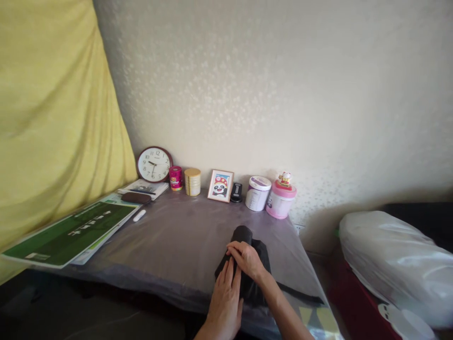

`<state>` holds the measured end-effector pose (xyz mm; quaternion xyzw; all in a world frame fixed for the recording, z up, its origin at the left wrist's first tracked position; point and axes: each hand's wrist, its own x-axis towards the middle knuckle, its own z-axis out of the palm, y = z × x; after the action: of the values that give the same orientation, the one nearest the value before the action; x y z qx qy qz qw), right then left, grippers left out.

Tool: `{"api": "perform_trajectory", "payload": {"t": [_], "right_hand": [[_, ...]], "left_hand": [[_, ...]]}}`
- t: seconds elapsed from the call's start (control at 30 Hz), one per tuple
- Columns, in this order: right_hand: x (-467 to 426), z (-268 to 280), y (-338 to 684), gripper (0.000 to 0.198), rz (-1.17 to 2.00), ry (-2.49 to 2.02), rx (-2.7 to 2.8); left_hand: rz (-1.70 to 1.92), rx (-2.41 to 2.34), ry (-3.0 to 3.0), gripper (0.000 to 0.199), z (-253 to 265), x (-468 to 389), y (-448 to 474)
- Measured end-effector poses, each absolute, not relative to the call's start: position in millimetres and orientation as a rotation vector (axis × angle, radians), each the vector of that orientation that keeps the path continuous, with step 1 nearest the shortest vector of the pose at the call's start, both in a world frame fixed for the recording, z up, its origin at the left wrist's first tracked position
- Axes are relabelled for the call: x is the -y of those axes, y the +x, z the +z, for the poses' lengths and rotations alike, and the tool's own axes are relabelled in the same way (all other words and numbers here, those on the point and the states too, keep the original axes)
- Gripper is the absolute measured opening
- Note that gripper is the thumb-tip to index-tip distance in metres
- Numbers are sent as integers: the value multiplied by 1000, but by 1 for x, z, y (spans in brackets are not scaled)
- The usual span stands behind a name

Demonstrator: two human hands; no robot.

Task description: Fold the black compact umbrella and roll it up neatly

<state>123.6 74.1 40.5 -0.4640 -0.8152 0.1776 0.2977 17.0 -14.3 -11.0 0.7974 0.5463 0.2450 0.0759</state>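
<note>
A bundle of black fabric [261,252] lies near the front right of the table. Its far end is thick and rounded, and loose folds spread to the right. My right hand [246,259] is curled over the top of it, with the fingertips closed on the cloth. Just below, my left hand [225,293] rests against the bundle's near left side, its fingers stretched out and lying flat. The fingertips of both hands nearly meet. A thin black strap [300,293] runs out to the right along the tabletop. My hands cover much of the bundle's middle.
Along the table's [170,241] back stand a clock [155,164], a pink can [175,178], a yellow-lidded tin [193,182], a framed panda picture [221,186] and two tubs [258,193]. A green sheet [71,231] lies left. A plastic-wrapped bundle [392,259] sits right, beyond the edge.
</note>
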Motion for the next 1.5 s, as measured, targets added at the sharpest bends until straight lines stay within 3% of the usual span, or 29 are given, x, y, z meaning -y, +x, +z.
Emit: {"api": "perform_trajectory", "payload": {"t": [0.2,0.43,0.77,0.93,1.17,1.4,1.5], "right_hand": [[-76,26,136,27,273,-1023,2219],[-126,13,142,28,272,-1309,2142],[-135,11,181,32,192,-1722,1642],[-98,-2,227,33,285,-1851,1444],[-67,-2,230,36,814,-1807,1221],[-69,13,207,39,465,-1761,1400],[-70,12,202,40,469,-1731,1403]], "left_hand": [[693,-1601,2317,76,-17,14,16],[530,-1606,2182,74,0,15,16],[629,-1524,2081,91,3,14,13],[711,-1481,1994,90,6,13,9],[863,-1386,1849,85,6,10,-2],[896,-1382,1855,86,0,10,-1],[853,-1405,1908,87,3,13,3]]}}
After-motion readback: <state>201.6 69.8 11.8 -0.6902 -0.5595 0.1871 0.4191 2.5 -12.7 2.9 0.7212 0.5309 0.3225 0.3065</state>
